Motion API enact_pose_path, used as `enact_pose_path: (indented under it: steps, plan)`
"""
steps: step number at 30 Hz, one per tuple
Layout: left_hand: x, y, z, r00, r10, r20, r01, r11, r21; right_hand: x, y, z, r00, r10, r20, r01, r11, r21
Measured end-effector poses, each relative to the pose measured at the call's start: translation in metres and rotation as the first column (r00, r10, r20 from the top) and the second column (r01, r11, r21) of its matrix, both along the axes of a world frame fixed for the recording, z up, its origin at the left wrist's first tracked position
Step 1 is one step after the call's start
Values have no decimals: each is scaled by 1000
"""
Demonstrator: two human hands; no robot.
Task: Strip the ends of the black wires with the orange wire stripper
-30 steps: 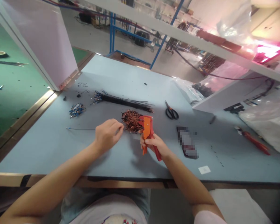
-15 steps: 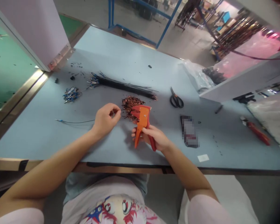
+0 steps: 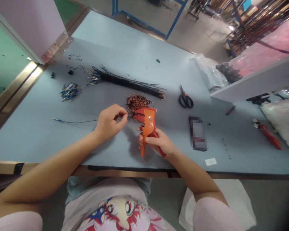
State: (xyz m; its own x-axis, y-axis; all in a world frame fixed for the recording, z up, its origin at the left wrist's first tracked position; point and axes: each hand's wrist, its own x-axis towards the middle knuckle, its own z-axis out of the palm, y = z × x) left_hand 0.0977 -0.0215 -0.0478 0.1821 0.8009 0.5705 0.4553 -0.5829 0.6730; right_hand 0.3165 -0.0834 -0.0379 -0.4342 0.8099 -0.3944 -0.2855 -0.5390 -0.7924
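Pinched between the fingertips of my left hand (image 3: 111,121) is a thin black wire (image 3: 80,122); its blue-sleeved metal end trails out to the left on the table. The wire's other end points right, at the jaws of an orange and red wire stripper (image 3: 149,118). My right hand (image 3: 160,142) is wrapped round the stripper's handles, jaws facing left. Whether the jaws touch the wire is too small to tell. Just behind the jaws lies a heap of copper-coloured and black wire scraps (image 3: 137,102). A long bundle of black wires (image 3: 130,84) rests beyond it, blue-and-silver ends to the left.
A pile of blue-and-silver terminals (image 3: 70,91) lies left of the bundle. To the right are black-handled scissors (image 3: 186,100), a blurred phone (image 3: 197,133), a white label (image 3: 211,161) and a red-handled tool (image 3: 268,135). Plastic bags (image 3: 207,72) stand by the right-hand shelf.
The stripper's handles sit wider apart now. My left hand has shifted slightly right, bringing the wire's end closer to the jaws. The whole view has tilted a little.
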Motion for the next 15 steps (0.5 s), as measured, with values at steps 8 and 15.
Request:
enact_pose_path:
  steps: [8,15]
  plan:
    - [1,-5,5,990,-131,56,128,990,54,0,-4,0,999,37,-9,-36,997,70]
    - [1,-3,2,989,-133,64,130,991,44,1,-5,3,998,66,11,-67,995,78]
